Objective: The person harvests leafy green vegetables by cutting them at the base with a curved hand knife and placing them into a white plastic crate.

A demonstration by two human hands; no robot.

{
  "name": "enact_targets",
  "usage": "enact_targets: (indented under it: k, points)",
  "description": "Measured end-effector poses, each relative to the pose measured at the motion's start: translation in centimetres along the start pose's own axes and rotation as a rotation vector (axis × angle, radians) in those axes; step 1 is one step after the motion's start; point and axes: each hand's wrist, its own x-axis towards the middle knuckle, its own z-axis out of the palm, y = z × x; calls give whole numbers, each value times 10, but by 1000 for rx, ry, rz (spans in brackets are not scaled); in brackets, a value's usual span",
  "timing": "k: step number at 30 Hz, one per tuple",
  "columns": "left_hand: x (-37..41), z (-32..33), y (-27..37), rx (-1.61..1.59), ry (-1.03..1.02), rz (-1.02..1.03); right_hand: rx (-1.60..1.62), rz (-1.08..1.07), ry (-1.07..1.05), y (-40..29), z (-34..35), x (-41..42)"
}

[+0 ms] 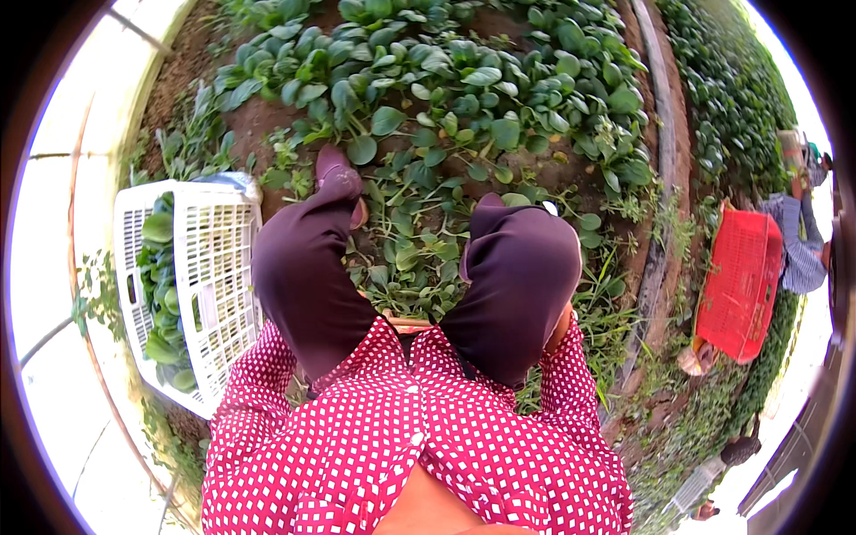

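Note:
My left hand is out of view; its sleeve ends behind my left knee, close to a white plastic crate (217,227) of picked leafy greens (160,287). Only a little of my right hand (560,328) shows beside my right thigh; its fingers are hidden, and whether it holds anything cannot be told. Between my shoes, loose and low leafy green plants (408,234) cover the soil. Broad-leaved green plants (428,73) grow densely in front of my feet.
A dark hose or strip (662,134) runs along the soil at right. Beyond it, a red plastic crate (742,284) stands near a person in striped clothing (799,261). Another person (702,478) is at lower right. Pale sheeting and poles (73,154) border the left side.

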Motion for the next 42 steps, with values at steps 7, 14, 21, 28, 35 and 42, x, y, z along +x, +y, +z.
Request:
enact_targets:
  k: [7, 14, 21, 28, 35, 42]
  points:
    - [9, 8, -10, 194, -36, -136, -25, 56, 70, 13, 5, 3]
    - [23, 12, 60, 297, -83, 73, -81, -41, 16, -4, 45, 18]
    - [-7, -47, 47, 349, 7, 19, -21, -43, -81, -75, 102, 35]
    - [-116, -109, -41, 360, 125, -379, -92, -286, -149, -134, 167, 82]
    - [-168, -106, -33, 306, 194, -601, -249, -223, -450, -172, 257, 135]
    - [-110, -62, 51, 362, 88, -467, -534, -326, -507, -266, 294, 169]
